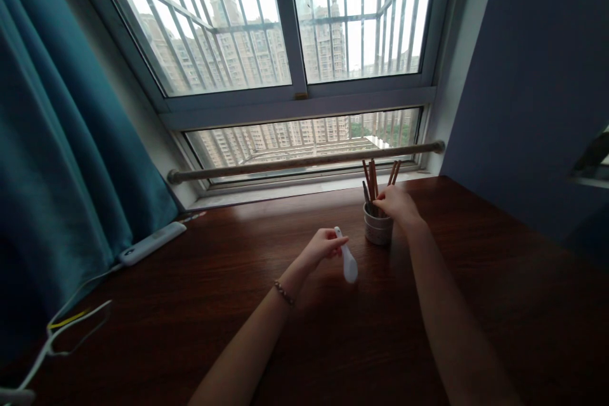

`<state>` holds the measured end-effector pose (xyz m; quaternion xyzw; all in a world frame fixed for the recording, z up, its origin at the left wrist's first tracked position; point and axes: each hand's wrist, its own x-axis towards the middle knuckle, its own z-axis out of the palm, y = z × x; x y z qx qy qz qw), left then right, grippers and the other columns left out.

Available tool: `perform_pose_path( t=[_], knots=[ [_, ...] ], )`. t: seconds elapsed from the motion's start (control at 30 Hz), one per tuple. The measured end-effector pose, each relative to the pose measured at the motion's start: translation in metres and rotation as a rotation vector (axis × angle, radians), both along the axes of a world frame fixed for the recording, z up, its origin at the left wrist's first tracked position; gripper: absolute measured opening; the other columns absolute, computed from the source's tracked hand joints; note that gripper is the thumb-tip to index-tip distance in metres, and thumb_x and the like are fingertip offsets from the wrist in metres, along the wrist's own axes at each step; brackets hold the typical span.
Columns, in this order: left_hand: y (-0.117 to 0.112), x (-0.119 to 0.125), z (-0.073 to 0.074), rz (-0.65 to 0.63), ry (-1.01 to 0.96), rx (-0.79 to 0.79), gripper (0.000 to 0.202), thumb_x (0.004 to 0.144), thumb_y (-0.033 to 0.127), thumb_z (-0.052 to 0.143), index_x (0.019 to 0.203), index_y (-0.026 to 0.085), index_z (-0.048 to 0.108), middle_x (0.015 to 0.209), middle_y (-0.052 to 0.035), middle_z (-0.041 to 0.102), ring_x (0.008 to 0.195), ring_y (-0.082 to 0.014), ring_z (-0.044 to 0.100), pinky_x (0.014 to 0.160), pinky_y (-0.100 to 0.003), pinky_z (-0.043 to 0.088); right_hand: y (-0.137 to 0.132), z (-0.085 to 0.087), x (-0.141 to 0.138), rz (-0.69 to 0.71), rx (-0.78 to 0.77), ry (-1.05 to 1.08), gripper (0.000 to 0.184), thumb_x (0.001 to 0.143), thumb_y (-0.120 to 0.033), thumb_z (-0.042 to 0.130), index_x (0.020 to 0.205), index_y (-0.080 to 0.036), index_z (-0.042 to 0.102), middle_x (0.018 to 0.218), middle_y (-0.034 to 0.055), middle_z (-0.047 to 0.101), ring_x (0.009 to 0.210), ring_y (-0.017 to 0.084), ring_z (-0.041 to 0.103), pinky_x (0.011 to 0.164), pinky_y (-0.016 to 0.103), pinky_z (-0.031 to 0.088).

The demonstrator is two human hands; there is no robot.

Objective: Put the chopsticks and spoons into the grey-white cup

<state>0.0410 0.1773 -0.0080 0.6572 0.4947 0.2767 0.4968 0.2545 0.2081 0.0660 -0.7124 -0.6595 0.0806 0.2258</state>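
Observation:
My left hand point(327, 243) pinches the handle of a white spoon point(350, 268), whose bowl hangs downward just above the dark wooden table point(228, 304). To its right stands a grey round holder point(378, 231) with several brown chopsticks point(373, 179) upright in it. A darker, thin utensil point(366, 193) leans at the holder's left side. My right hand point(396, 203) is over the holder's rim with its fingers closed among the chopsticks. What those fingertips grip, if anything, is too small to make out.
A white power strip point(153, 243) lies at the table's left, with white cables point(71, 307) running toward the near left corner. A teal curtain point(71, 139) hangs on the left. Behind the table are a metal rail point(304, 162) and a barred window.

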Motion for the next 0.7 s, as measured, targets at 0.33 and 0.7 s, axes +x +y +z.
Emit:
perform_pose_path(
  t=[0.33,0.7],
  knots=[
    [0.031,0.014,0.090,0.243,-0.372,0.266,0.038,0.080,0.049,0.050,0.076,0.011,0.048,0.058,0.0029,0.052,0.042,-0.0020,0.039,0.042,-0.016,0.031,-0.029,0.035,0.019,-0.001,0.117,0.133,0.021,0.073,-0.034,0.055,0.073,-0.019,0.069,0.069,0.0054,0.065,0.069,0.016,0.059,0.056,0.025,0.037],
    [0.072,0.077,0.076,0.121,-0.115,0.097,0.026,0.086,0.033,0.048,0.077,0.009,0.052,0.060,0.0029,0.049,0.046,-0.0029,0.041,0.042,-0.016,0.035,-0.032,0.032,0.024,0.083,0.057,0.272,0.022,0.072,-0.035,0.056,0.072,-0.016,0.068,0.062,0.0053,0.063,0.059,0.015,0.057,0.050,0.023,0.036]
  ],
)
